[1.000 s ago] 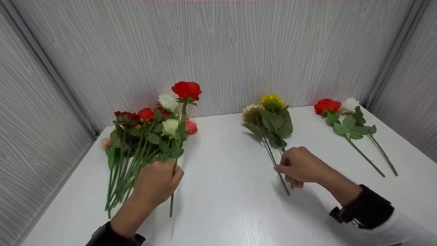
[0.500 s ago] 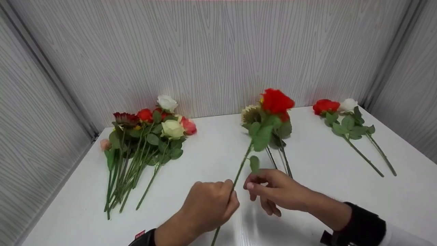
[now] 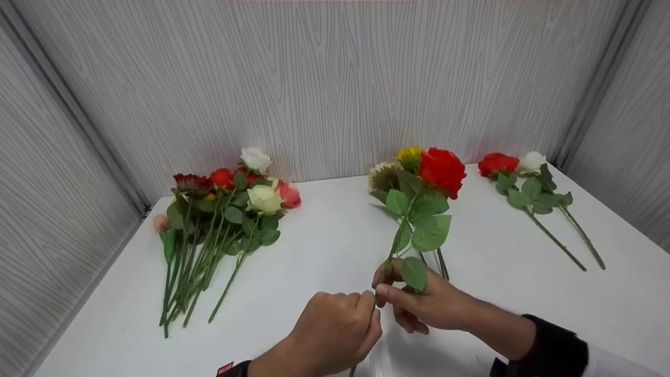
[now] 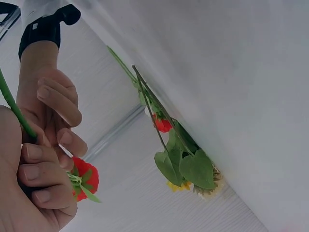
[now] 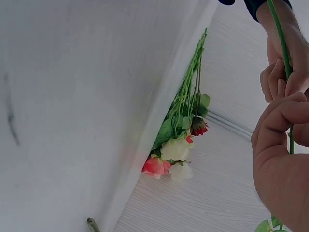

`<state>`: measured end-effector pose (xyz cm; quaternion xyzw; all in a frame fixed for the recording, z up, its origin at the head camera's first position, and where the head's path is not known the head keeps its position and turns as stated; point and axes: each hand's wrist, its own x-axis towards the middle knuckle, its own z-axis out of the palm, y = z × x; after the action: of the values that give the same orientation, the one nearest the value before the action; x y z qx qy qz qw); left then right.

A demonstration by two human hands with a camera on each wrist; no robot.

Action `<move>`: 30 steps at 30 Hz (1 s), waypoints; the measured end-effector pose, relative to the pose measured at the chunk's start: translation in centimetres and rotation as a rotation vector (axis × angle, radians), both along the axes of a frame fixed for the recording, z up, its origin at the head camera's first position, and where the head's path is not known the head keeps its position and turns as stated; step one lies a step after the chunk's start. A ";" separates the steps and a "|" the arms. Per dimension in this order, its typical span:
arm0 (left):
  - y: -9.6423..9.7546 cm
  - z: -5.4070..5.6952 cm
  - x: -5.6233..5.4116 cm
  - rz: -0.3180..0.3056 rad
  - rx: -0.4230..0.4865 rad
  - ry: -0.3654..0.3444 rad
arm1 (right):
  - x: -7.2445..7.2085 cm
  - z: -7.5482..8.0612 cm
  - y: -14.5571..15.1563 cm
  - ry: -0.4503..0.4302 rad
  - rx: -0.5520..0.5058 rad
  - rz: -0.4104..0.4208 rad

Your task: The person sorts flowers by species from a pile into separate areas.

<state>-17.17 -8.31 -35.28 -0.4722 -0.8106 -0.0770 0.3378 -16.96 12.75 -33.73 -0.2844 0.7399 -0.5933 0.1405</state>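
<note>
A single red rose (image 3: 442, 173) with green leaves slants up over the table in the head view. Its lower stem runs through the fist of my left hand (image 3: 335, 330), thumb along the top. Just above that fist, my right hand (image 3: 429, 301) pinches the same stem between thumb and forefinger, its other fingers loosely bent. In the right wrist view the green stem (image 5: 280, 38) passes through both hands. Behind the rose's bloom lie a yellow sunflower (image 3: 408, 155) and a cream flower (image 3: 384, 177), their stems partly hidden by the rose leaves and my right hand.
At left lies a pile of flowers, including a cream rose (image 3: 264, 199), a white rose (image 3: 255, 159) and a dark red flower (image 3: 192, 182). Far right, another red rose (image 3: 497, 164) and a white rose (image 3: 532, 161) lie together. Wood-patterned panels (image 3: 335, 84) enclose the white table (image 3: 324, 235).
My left hand has lifted the red rose from the left pile and brought it to the middle. My right hand has left the sunflower stems and now pinches the rose's stem.
</note>
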 end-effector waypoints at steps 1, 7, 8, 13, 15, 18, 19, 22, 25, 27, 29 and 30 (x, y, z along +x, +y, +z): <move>0.0 0.0 0.1 0.003 -0.019 -0.001 | 0.0 0.0 0.0 0.001 -0.005 0.008; -0.3 0.9 0.4 0.010 -0.121 -0.046 | -0.2 0.8 0.9 0.017 0.040 -0.015; -0.5 1.1 0.4 0.016 -0.127 -0.064 | -0.2 1.0 1.2 0.020 0.049 -0.024; -2.0 1.8 -0.4 0.104 -0.111 -0.119 | -0.9 2.2 3.1 0.066 0.072 -0.054; -2.7 2.0 -0.8 0.141 -0.095 -0.102 | -1.1 2.7 4.1 0.084 0.089 -0.081; -3.8 2.3 -1.2 0.176 -0.073 -0.071 | -1.4 3.6 5.9 0.105 0.152 -0.162; -4.2 2.4 -1.3 0.184 -0.067 -0.070 | -1.5 3.8 6.5 0.111 0.180 -0.197; -5.2 2.8 -1.7 0.221 -0.056 -0.088 | -1.7 4.5 8.3 0.116 0.267 -0.319; -6.1 3.1 -2.4 0.271 -0.056 -0.112 | -2.0 5.1 10.3 0.104 0.320 -0.429; -6.8 3.2 -3.1 0.305 -0.057 -0.125 | -2.4 5.4 11.7 0.089 0.338 -0.492; -7.5 3.3 -3.9 0.332 -0.053 -0.162 | -2.9 5.6 13.3 0.069 0.356 -0.546; -7.8 3.3 -4.4 0.345 -0.044 -0.196 | -3.2 5.7 14.1 0.057 0.366 -0.573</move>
<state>-21.52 -16.15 -32.00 -0.3240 -0.9099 -0.0456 0.2550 -20.20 26.87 -28.01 -0.0515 0.8875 -0.4579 -0.0040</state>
